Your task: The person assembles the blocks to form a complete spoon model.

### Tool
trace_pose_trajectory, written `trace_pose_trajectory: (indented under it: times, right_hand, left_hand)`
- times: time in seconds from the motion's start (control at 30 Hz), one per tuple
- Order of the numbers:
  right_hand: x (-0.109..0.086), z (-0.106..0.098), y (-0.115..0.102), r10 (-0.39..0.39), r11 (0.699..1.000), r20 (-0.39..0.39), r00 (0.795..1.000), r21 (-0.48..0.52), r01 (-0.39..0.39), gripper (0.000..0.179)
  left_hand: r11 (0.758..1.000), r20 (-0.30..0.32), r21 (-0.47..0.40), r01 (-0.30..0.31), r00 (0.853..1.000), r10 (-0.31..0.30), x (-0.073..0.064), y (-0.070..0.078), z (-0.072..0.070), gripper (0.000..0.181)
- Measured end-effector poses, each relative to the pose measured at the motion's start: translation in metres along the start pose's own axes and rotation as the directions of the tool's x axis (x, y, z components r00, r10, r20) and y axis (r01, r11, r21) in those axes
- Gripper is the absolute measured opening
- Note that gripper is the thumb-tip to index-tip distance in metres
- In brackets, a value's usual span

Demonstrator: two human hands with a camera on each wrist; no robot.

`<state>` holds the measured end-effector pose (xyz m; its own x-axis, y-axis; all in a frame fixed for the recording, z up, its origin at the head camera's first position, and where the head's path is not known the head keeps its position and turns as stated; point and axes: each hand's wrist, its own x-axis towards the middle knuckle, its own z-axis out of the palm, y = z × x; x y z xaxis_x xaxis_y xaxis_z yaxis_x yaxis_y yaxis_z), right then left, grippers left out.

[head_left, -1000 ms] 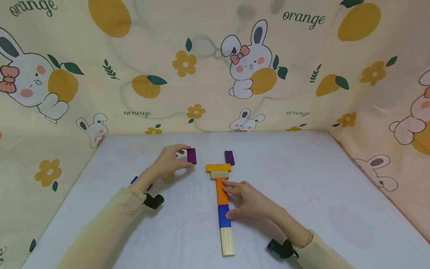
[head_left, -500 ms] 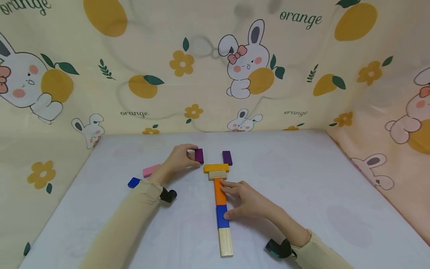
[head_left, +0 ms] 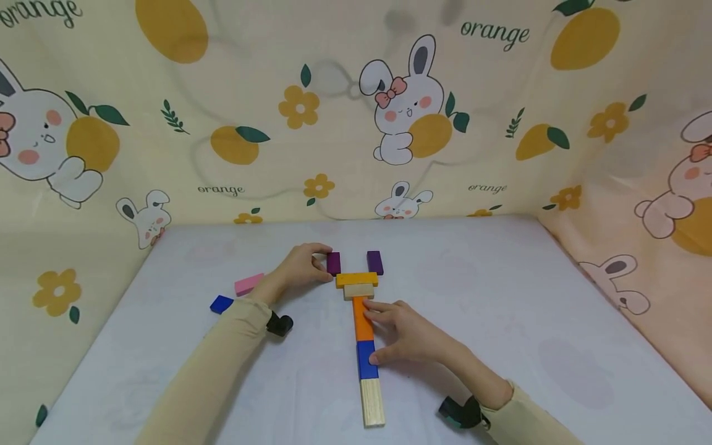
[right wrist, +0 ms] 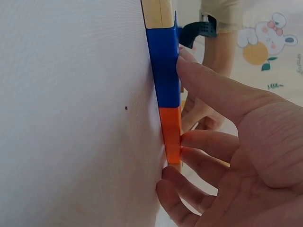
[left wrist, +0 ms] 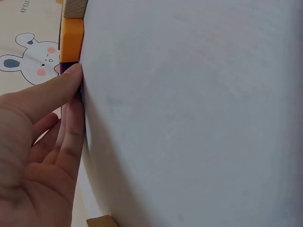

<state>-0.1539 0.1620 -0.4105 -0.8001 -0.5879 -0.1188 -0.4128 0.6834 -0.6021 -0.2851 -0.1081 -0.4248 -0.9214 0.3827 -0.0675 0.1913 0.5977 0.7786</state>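
Note:
My left hand (head_left: 303,266) pinches a dark purple block (head_left: 333,262) between thumb and fingers, at the left end of a flat yellow block (head_left: 356,280). In the left wrist view the fingers mostly hide that block. Another purple block (head_left: 375,262) stands by the yellow block's right end. Below the yellow block a short plain wooden block (head_left: 358,291), an orange block (head_left: 363,318), a blue block (head_left: 367,360) and a long plain wooden block (head_left: 372,403) form a column. My right hand (head_left: 414,334) rests on it, thumb touching the blue block and fingertips the orange one.
A pink block (head_left: 248,284) and a separate blue block (head_left: 221,304) lie left of the column, beside my left forearm. In the left wrist view a wood-coloured block (left wrist: 102,221) shows at the bottom edge. A printed cloth wall (head_left: 334,148) stands behind the white table (head_left: 473,278).
My left hand has carried the purple block rightward, then slightly nearer, up to the yellow block. The pink block has come into view behind the forearm. My right hand stays on the column.

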Motion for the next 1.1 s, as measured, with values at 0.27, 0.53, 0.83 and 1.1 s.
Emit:
trace_pose_trajectory:
  times: [0.27,0.53,0.83,1.1]
  right_hand:
    - [0.001,-0.001,0.001,-0.016,1.000,-0.007,1.000,-0.003,0.016,0.081]
    - [0.000,-0.002,0.001,-0.007,1.000,-0.001,1.000,0.005,0.007,0.081]
    - [0.000,-0.001,0.002,-0.002,1.000,-0.001,1.000,-0.008,0.002,0.081]
    - [0.000,0.000,0.001,0.005,1.000,-0.001,1.000,-0.007,-0.005,0.081]
  left_hand:
    - [1.000,-0.003,0.024,0.001,1.000,-0.001,0.000,0.001,0.001,0.068]
    - [1.000,-0.011,0.018,0.004,1.000,-0.004,0.000,0.002,0.002,0.071]
    - [0.998,-0.019,0.063,-0.006,1.000,0.007,-0.009,0.008,0.001,0.080]
    - [0.993,-0.155,0.058,-0.103,0.982,0.111,-0.062,0.013,-0.025,0.075]
